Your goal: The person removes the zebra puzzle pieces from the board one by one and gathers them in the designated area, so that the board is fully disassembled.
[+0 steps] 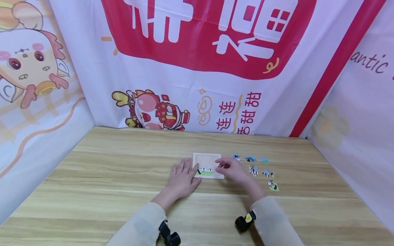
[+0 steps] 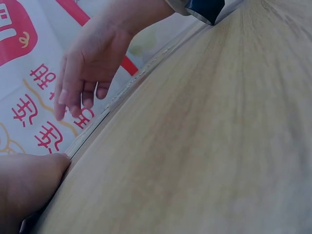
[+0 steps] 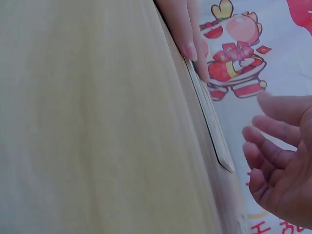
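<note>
A white jigsaw tray (image 1: 207, 154) lies mid-table in the head view, with joined green, black and white puzzle pieces (image 1: 205, 172) along its near side. My left hand (image 1: 182, 179) rests palm down at the tray's left, fingers spread and fingertips at its edge. Over the tray's right side hovers my right hand (image 1: 235, 170), its fingers loosely bent. The right wrist view shows that hand (image 3: 287, 161) with thumb and fingers apart and nothing between them, beside the raised tray edge (image 3: 210, 119).
Loose puzzle pieces lie right of the tray: blue ones (image 1: 250, 159) at the back, black-and-white ones (image 1: 253, 171) in the middle, and one with green (image 1: 273, 185) nearest me. Behind the wooden table (image 1: 123, 177) hangs a printed cloth (image 1: 184, 82); more cloth flanks both sides.
</note>
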Motion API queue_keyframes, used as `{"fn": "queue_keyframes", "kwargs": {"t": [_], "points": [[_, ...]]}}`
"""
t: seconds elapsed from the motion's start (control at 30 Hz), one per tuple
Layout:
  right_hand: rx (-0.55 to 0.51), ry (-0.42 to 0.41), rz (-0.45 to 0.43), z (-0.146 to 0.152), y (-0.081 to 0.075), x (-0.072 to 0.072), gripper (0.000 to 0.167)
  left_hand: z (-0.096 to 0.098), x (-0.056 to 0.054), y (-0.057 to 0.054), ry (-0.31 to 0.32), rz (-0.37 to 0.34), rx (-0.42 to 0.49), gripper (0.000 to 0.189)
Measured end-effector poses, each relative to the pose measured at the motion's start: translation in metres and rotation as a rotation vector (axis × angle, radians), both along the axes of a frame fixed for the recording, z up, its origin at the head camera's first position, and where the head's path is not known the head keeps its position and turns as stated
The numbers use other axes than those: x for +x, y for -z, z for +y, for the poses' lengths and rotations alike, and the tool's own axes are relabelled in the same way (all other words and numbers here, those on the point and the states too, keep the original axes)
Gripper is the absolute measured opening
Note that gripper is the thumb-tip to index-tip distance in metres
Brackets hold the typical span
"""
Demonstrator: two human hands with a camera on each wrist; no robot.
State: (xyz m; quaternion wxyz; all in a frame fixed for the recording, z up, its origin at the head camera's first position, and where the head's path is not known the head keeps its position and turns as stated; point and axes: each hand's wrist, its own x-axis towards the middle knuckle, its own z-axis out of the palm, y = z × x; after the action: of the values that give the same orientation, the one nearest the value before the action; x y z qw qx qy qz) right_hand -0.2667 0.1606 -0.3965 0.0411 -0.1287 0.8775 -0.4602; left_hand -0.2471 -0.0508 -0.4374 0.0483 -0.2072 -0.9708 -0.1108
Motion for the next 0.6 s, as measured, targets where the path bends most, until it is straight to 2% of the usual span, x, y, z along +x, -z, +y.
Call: {"fn": "queue_keyframes", "kwargs": {"t": [0.13,0.33,0.6], "points": [[0.029,-0.037,0.049,-0.007,0.011,-0.002,0.03,0.0,0.0,-0.001,0.006,-0.006,-0.006,0.059],[0.065,-0.014,0.054,-0.011,0.023,0.0,0.032,0.001,0.0,-0.001,0.033,-0.002,-0.006,0.06],[0.148,0.004,0.156,-0.019,0.028,0.001,0.032,0.0,0.001,-0.001,0.048,0.014,0.013,0.06]]}}
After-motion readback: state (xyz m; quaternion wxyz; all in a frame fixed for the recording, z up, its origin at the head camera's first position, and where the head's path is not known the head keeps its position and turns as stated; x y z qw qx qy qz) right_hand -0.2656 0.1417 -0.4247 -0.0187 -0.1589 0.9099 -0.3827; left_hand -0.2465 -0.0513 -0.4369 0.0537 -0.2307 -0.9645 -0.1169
